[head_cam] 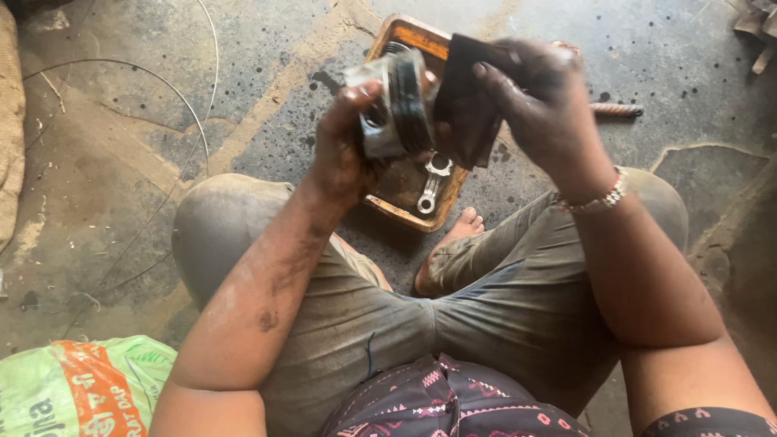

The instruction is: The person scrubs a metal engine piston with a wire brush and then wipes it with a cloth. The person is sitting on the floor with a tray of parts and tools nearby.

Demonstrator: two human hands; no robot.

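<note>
Piston held and wiped over tray.

Left hand (344, 154) fingers curl tight around the piston (396, 105), gripping its skirt, ringed crown turned right. Right hand (542, 101) fingers pinch a dark cloth (465, 105) and press it against the piston crown. Both sit above a rusty tray (405, 36) on the floor (146, 162), where a connecting rod (431, 182) lies. A green sack (77, 384) sits lower left.

One piston (396, 101), one dark sheet (468, 101), one tray (409, 212), one connecting rod (431, 184), one bolt (615, 108), one sack (77, 387), two hands.
</note>
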